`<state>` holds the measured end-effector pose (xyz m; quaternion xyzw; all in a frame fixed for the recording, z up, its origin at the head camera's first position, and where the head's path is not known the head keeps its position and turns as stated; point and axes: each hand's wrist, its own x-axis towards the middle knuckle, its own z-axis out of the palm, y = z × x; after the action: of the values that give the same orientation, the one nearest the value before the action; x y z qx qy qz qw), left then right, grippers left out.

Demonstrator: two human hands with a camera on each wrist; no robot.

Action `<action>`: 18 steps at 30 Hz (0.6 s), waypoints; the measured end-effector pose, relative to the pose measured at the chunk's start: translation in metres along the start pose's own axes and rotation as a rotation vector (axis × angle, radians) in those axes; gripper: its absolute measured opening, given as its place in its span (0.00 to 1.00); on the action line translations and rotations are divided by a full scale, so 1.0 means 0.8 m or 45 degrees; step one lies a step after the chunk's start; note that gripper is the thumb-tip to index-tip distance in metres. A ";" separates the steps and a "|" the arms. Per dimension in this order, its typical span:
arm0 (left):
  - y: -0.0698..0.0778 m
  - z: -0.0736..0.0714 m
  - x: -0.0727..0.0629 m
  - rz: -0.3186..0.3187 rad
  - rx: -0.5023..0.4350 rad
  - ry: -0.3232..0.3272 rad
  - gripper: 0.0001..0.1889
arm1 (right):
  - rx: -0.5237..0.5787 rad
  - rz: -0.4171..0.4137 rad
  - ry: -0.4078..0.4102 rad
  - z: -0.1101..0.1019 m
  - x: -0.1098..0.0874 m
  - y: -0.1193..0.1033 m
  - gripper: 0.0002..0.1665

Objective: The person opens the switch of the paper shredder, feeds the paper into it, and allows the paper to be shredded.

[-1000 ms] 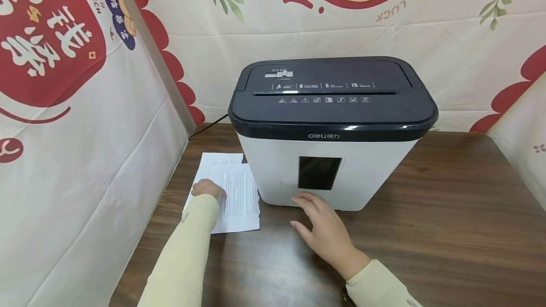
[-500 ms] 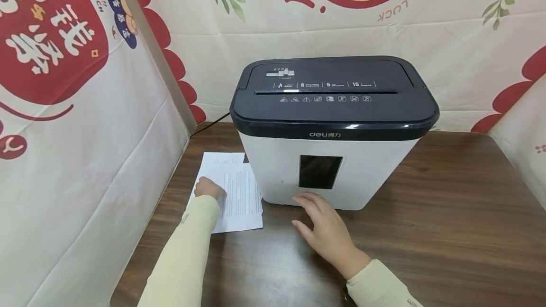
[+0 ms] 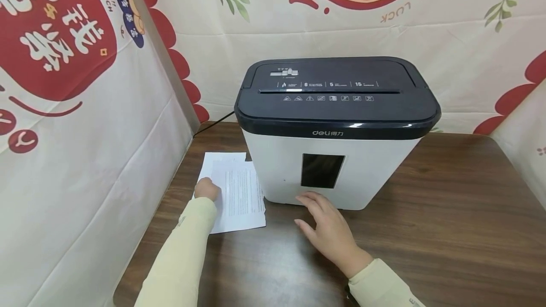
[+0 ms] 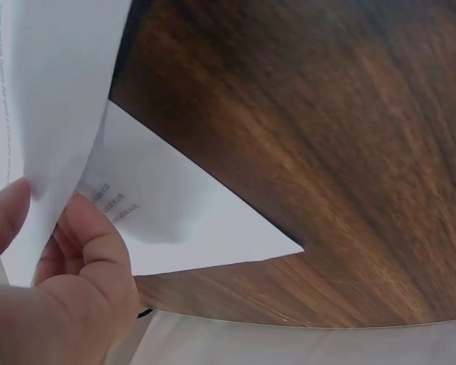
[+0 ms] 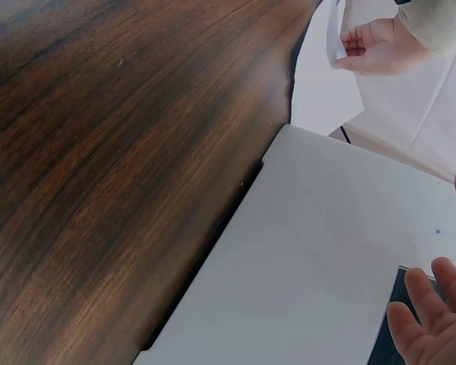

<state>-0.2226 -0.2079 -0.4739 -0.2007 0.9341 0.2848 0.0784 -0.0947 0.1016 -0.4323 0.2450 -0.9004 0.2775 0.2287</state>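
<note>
My left hand (image 3: 206, 188) is at the left edge of the printed paper sheets (image 3: 243, 198) that lie left of the shredder. In the left wrist view its thumb and fingers pinch the upper sheet (image 4: 64, 76), whose edge is lifted and bent. Another sheet (image 4: 175, 198), partly covered, lies flat on the table beneath. My right hand (image 3: 330, 231) hovers with relaxed, spread fingers before the lower front of the white paper shredder (image 3: 273, 165). Nothing is in that hand; whether its fingertips touch the shredder, I cannot tell.
The shredder's dark lid has a long feed slot (image 3: 332, 92) across it, and a dark window (image 3: 322, 170) is in its front. A black cord (image 3: 213, 123) runs left behind it. Printed cloth (image 3: 141, 165) encloses the brown wooden table (image 3: 448, 231).
The head view has shifted slightly. My left hand has moved a little left over the sheets, and its thumb has gone out of sight in the head view. My right hand stays before the shredder.
</note>
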 end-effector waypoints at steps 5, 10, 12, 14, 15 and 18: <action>0.000 -0.006 -0.006 0.023 -0.003 -0.005 0.15 | 0.003 0.001 0.002 -0.001 -0.001 0.001 0.33; -0.002 -0.010 -0.012 0.032 -0.035 0.002 0.07 | 0.004 0.011 -0.009 -0.002 -0.002 0.001 0.33; -0.002 -0.012 -0.014 0.044 -0.042 0.008 0.05 | 0.003 0.017 -0.013 -0.003 -0.003 0.001 0.33; -0.003 -0.015 -0.016 0.060 -0.051 0.013 0.05 | 0.002 0.021 -0.017 -0.004 -0.003 0.001 0.33; -0.004 -0.016 -0.017 0.064 -0.057 0.013 0.05 | 0.003 0.025 -0.020 -0.004 -0.003 0.000 0.33; -0.005 -0.018 -0.021 0.069 -0.078 0.008 0.07 | 0.001 0.029 -0.024 -0.005 -0.003 0.000 0.33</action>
<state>-0.2064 -0.2139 -0.4596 -0.1784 0.9303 0.3146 0.0616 -0.0919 0.1050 -0.4305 0.2376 -0.9051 0.2780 0.2169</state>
